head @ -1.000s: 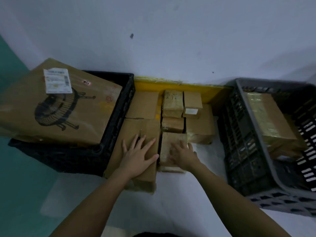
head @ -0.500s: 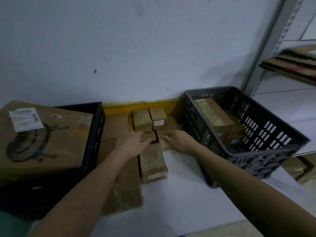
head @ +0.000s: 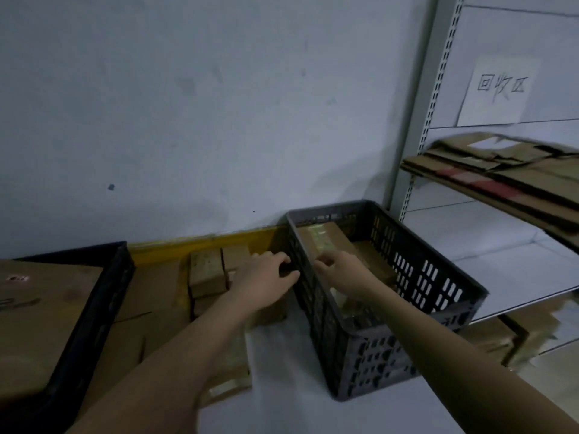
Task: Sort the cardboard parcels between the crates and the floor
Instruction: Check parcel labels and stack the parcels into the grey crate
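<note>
A grey slotted crate (head: pixel 376 364) stands on the white floor at the right and holds a taped cardboard parcel (head: pixel 316 238). Left of it, several small parcels (head: pixel 206 274) and a long flat parcel (head: pixel 150 308) lie on the floor against the wall. A black crate (head: pixel 103 296) at the far left carries a large printed box (head: pixel 40 324). My left hand (head: pixel 266 277) hovers over the floor parcels beside the grey crate's left wall, fingers loosely curled. My right hand (head: pixel 338 270) reaches inside the grey crate just above the taped parcel, fingers loosely curled, holding nothing I can see.
A metal shelf upright (head: pixel 416 120) rises behind the grey crate. Flattened cardboard (head: pixel 501 180) is stacked on a shelf at the right, under a paper sign (head: pixel 498 89). Another box (head: pixel 501 336) sits beneath the shelf. A yellow strip (head: pixel 194 245) runs along the wall's foot.
My view swung right and up. Both hands left the floor parcels and moved right: the left to the grey crate's wall, the right into the crate.
</note>
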{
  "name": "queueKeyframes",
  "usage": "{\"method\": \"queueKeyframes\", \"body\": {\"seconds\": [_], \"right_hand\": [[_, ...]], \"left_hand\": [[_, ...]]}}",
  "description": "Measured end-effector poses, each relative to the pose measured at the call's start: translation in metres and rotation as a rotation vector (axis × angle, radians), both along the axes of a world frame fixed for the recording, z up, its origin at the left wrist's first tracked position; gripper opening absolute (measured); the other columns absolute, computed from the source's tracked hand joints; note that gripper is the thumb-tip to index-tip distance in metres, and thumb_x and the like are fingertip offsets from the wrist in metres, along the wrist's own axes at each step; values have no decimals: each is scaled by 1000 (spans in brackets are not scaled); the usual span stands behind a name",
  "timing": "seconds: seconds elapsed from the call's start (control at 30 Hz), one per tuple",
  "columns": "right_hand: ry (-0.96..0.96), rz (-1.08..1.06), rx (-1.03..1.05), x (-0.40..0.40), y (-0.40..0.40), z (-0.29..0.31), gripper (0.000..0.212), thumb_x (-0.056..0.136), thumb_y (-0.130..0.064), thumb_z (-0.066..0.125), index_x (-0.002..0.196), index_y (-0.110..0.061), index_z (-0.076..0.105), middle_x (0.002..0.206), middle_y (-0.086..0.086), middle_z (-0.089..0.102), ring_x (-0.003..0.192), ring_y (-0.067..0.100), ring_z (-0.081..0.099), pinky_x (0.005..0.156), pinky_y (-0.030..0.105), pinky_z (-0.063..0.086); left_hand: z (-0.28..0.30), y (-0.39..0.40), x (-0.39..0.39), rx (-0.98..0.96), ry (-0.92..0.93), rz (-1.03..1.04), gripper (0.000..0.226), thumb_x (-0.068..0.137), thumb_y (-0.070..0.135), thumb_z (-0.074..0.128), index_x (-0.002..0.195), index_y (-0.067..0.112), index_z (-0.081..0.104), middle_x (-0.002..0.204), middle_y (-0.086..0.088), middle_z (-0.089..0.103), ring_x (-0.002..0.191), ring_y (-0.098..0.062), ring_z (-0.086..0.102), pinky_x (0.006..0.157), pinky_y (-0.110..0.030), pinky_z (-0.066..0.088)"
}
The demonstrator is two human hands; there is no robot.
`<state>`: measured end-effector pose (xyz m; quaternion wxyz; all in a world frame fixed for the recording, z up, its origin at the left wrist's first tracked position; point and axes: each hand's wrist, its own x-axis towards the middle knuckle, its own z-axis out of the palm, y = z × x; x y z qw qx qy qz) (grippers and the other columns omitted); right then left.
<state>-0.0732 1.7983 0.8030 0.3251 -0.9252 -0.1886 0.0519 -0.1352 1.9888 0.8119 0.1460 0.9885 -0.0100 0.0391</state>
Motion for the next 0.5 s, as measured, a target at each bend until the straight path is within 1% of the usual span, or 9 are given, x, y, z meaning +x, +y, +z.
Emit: {"method": "queueKeyframes", "body": {"seconds": [0.03,0.1,0.2,0.3,0.33,0.4,0.47,0.5], "right_hand": [[7,-23,9,8,-15,-3,30,101,-42,51,117,-22,67,101,-7,64,84,5,61,66,22,45],[23,-79,19,28,-47,-10,26,100,-38,53,115,-22,67,102,-6,66,85,6,61,68,22,46],[36,-153,7,59,-97,-20,24,101,-33,53,114,-18,67,99,-4,65,88,10,61,69,24,47],[86,-230,0,90,-143,-35,20,100,-29,53,110,-16,65,99,1,66,88,16,63,77,34,54],[115,-254,-9,100,-156,-40,20,100,-28,53,110,-15,64,100,3,67,87,17,63,76,34,53],[172,-266,-4,120,-176,-52,25,99,-26,53,112,-8,64,103,8,68,83,16,59,70,28,46],[214,-247,8,136,-187,-61,28,98,-24,52,113,-3,64,104,11,68,79,14,56,67,26,42],[237,-232,9,146,-189,-68,28,98,-24,51,114,-3,64,104,11,67,81,14,56,68,25,43]], "left_hand": [[-3,-14,10,-18,-2,-3,48,97,59,44,135,32,53,124,5,57,115,-20,52,91,-42,51],[-11,-42,31,-56,-9,-7,45,97,55,48,135,32,52,121,6,57,111,-18,52,89,-41,52],[-27,-84,62,-154,26,-39,44,98,47,52,138,27,51,131,4,55,119,-18,50,93,-40,51],[-42,-124,91,-203,43,-50,42,98,37,54,138,23,51,136,-1,53,124,-20,48,98,-39,48],[-47,-135,101,-210,56,-41,42,99,35,54,139,22,50,137,-1,52,125,-20,48,100,-37,46],[-55,-154,119,-215,90,-18,46,99,34,54,143,22,46,142,0,47,130,-21,44,104,-35,43],[-66,-163,136,-192,110,16,54,99,35,53,149,21,38,149,-1,39,139,-24,35,111,-38,38],[-74,-166,142,-168,118,44,58,99,35,52,152,21,33,154,-3,33,142,-27,30,114,-40,34]]}}
